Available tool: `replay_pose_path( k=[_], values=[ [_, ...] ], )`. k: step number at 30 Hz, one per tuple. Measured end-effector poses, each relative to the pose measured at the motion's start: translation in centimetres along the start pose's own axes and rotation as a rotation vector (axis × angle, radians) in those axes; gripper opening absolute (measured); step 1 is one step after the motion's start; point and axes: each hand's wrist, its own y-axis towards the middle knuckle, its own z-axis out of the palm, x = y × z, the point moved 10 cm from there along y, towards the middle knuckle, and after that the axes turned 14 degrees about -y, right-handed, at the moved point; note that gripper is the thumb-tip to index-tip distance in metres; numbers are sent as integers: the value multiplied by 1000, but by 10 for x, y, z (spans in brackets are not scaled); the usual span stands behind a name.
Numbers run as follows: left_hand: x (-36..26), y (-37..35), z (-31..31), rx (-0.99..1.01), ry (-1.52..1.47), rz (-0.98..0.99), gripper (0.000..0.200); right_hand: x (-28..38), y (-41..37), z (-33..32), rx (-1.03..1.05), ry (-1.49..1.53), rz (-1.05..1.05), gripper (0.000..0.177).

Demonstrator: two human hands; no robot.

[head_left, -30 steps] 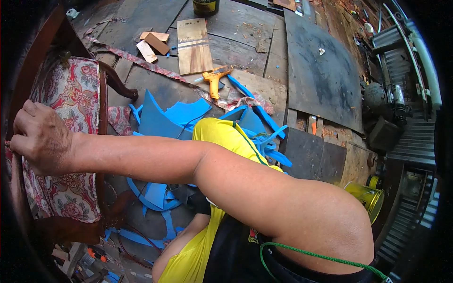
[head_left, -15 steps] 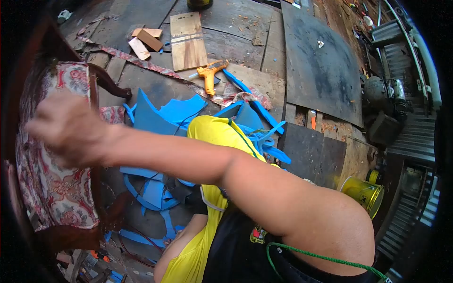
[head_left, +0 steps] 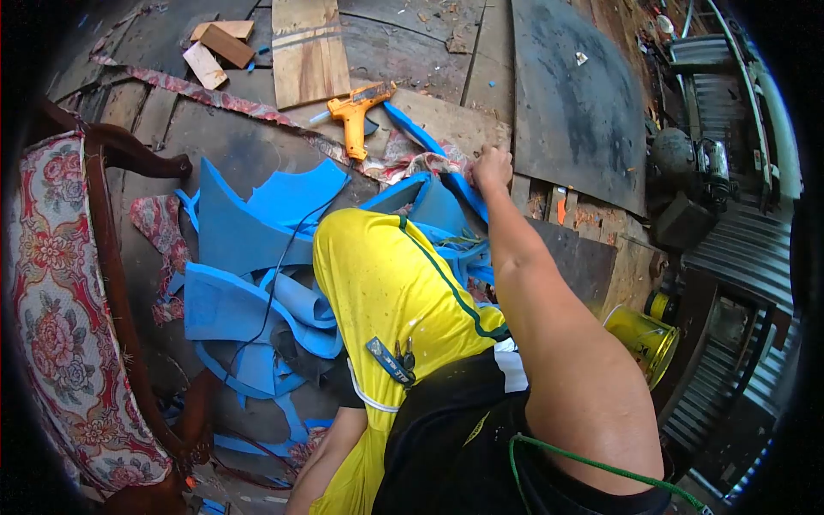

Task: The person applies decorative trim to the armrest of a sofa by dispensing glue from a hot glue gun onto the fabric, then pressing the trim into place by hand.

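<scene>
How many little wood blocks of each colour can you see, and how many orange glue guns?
Pale little wood blocks: 2
Brown little wood block: 1
Orange glue gun: 1
Total: 4

The floor (head_left: 408, 51) consists of worn wooden planks. Three small wood blocks (head_left: 225, 45) lie at upper left; a flat board (head_left: 311, 64) lies at upper centre. An orange glue gun (head_left: 352, 113) lies below the board. Blue foam pieces (head_left: 225, 300) cover the centre-left area. A dark sheet (head_left: 584, 112) lies at upper right. A yellow bucket (head_left: 637, 339), partly hidden, appears to stand at right.
</scene>
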Motion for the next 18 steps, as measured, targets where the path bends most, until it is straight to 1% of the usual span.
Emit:
replay_pose_path(
  k=[2,4,6,7,8,10,12,14,16,17,18],
  values=[
    [4,-3,-2,7,12,-14,50,13,-10,1,-4,-96,5,40],
    [8,-10,-10,-4,24,-31,50,22,-21,-7,-22,-92,14,40],
    [8,-14,-15,-20,23,-33,51,11,-32,-22,-121,45,132,33],
    [7,-15,-18,-31,24,-30,51,13,-36,-24,-135,25,90,35],
    [5,-16,-22,-42,23,-26,52,10,-41,-25,-139,30,93,35],
    [1,-20,-29,-68,24,-19,52,8,-46,-20,-32,83,96,42],
    [-3,-25,-40,-87,30,-10,53,-2,-35,-2,-2,126,117,44],
    [-6,-35,-56,-126,41,-12,53,3,-33,-21,10,179,127,47],
    [-8,-34,-58,-86,242,35,54,0,-48,-30,160,336,181,43],
    [-5,-34,-58,-98,143,-67,55,1,-46,-31,145,354,177,43],
    [-2,-36,-56,-104,42,-161,55,5,-43,-25,138,251,100,41]
  ],
)
